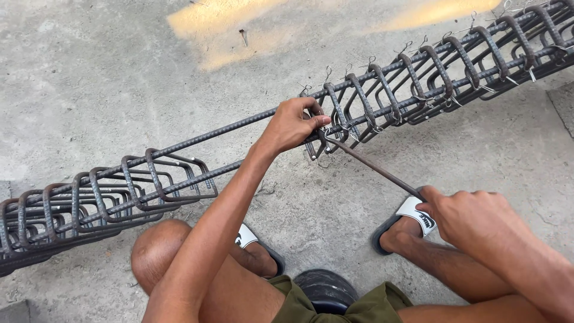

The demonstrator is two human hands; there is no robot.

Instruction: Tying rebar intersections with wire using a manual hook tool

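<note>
Long rusty ribbed steel rod cage (179,179) lies slantwise across grey concrete floor (89,72), low at left edge, high at right corner.

Left hand (293,124), grip clamped on bent steel ring (320,134) at cage middle, keeps it steady against rod.

Right hand (472,218), grip closed round thin metal hook tool (371,164), near right sandal; tool tip reaches ring, likely to twist thin wire ties (327,75).

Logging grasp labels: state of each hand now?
Left hand: closed on a stirrup of the rebar cage.
Right hand: closed on the tying hook.
</note>
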